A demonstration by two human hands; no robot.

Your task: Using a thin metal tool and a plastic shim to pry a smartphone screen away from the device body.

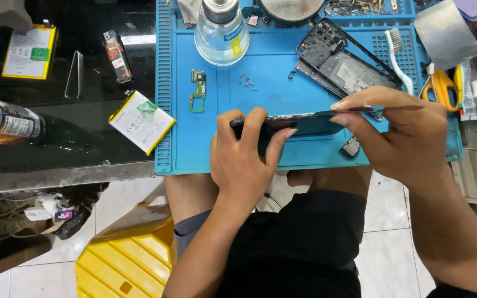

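Our left hand [244, 160] clamps dark phone [288, 126] on edge above blue mat [271, 83]; right hand [404, 132] pinches thin pry tool [354, 111] at seam. We judge: keep blade shallow, grip steady.

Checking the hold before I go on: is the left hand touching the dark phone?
Touching. The head view shows the left hand wrapped over the edge-up dark phone, with its fingers on the top edge and its thumb pressed against the near face.

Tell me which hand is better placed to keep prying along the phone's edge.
Right. The right hand already pinches the thin pry tool against the phone at its top edge, while the left hand grips the phone's other end, steadying it.
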